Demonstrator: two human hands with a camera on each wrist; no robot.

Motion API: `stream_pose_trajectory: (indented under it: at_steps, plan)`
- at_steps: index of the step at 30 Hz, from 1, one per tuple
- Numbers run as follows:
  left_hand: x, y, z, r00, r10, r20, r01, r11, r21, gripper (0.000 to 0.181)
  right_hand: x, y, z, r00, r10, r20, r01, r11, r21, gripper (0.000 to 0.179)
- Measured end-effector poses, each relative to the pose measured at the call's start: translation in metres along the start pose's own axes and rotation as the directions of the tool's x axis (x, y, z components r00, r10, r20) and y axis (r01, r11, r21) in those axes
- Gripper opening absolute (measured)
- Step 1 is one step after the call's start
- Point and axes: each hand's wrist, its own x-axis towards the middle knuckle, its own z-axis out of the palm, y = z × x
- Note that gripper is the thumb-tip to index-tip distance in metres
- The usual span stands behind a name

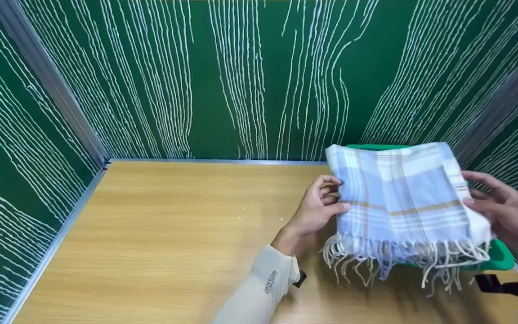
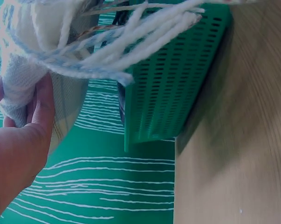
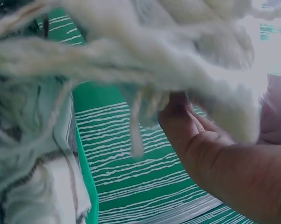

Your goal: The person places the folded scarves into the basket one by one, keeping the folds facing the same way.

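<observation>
A folded plaid scarf (image 1: 412, 193) in light blue, white and tan, with a fringe along its near edge, is held up over a green basket (image 1: 502, 256). My left hand (image 1: 315, 207) pinches the scarf's left side between thumb and fingers. On the opposite side, my right hand (image 1: 506, 207) grips the scarf's right edge. The left wrist view has the fringe hanging beside the basket's perforated wall (image 2: 173, 84), with the scarf clear above the rim. More plaid cloth (image 3: 47, 182) lies inside the basket in the right wrist view. The scarf hides most of the basket in the head view.
The wooden table (image 1: 160, 243) stretches out to the left, with a few tiny white specks (image 1: 281, 219) on it. Green panels with white wavy lines (image 1: 223, 81) enclose the back and sides, joined by grey metal posts (image 1: 52, 76).
</observation>
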Motion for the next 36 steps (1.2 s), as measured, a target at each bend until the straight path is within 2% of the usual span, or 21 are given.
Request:
stream_pose_trajectory:
  at_steps: [8, 15, 19, 22, 24, 27, 30, 32, 33, 34, 35, 36]
  plan:
    - [0.005, -0.003, 0.007, 1.000, 0.004, 0.021, -0.005, 0.999, 0.045, 0.045, -0.002, -0.005, -0.011, 0.999, 0.011, -0.048, -0.012, 1.000, -0.011, 0.055]
    - [0.010, -0.007, 0.015, 0.999, 0.022, 0.037, -0.023, 0.999, 0.033, 0.047, -0.002, -0.013, -0.020, 0.997, -0.036, -0.074, 0.037, 0.999, 0.007, 0.057]
    - [0.011, -0.009, 0.021, 0.998, 0.022, 0.054, -0.023, 1.000, 0.010, 0.048, -0.001, -0.012, -0.025, 0.992, -0.098, -0.078, 0.101, 0.994, 0.030, 0.056]
    - [0.013, -0.011, 0.026, 0.998, 0.022, 0.063, -0.021, 1.000, -0.017, 0.050, 0.000, -0.010, -0.028, 0.981, -0.177, -0.078, 0.180, 0.983, 0.041, 0.056]
    - [0.014, -0.013, 0.029, 0.998, 0.019, 0.064, -0.017, 0.999, -0.028, 0.051, 0.002, -0.009, -0.030, 0.970, -0.229, -0.087, 0.233, 0.972, 0.039, 0.056]
    - [0.018, -0.015, 0.036, 0.998, 0.023, 0.062, -0.021, 0.999, -0.039, 0.053, 0.004, -0.009, -0.033, 0.941, -0.310, -0.133, 0.313, 0.950, 0.004, 0.052]
    - [0.023, -0.020, 0.044, 0.998, 0.006, 0.062, -0.005, 1.000, -0.015, 0.057, 0.008, -0.007, -0.035, 0.899, -0.391, -0.196, 0.382, 0.920, -0.085, 0.047]
    - [0.026, -0.024, 0.049, 0.998, -0.035, 0.056, 0.032, 0.998, 0.047, 0.059, 0.011, -0.003, -0.038, 0.872, -0.419, -0.251, 0.362, 0.899, -0.245, 0.045]
    - [0.026, -0.026, 0.051, 0.997, -0.062, 0.041, 0.057, 0.993, 0.106, 0.059, 0.011, 0.001, -0.039, 0.865, -0.420, -0.276, 0.314, 0.880, -0.358, 0.042]
    - [0.026, -0.029, 0.053, 0.996, -0.091, 0.024, 0.085, 0.981, 0.174, 0.059, 0.012, 0.004, -0.041, 0.866, -0.408, -0.291, 0.240, 0.848, -0.473, 0.039]
    - [0.025, -0.031, 0.054, 0.993, -0.120, 0.008, 0.115, 0.964, 0.239, 0.060, 0.013, 0.009, -0.043, 0.879, -0.369, -0.303, 0.138, 0.804, -0.578, 0.037]
    - [0.024, -0.033, 0.055, 0.989, -0.151, -0.009, 0.146, 0.942, 0.303, 0.059, 0.013, 0.013, -0.044, 0.896, -0.321, -0.306, 0.033, 0.737, -0.675, 0.036]
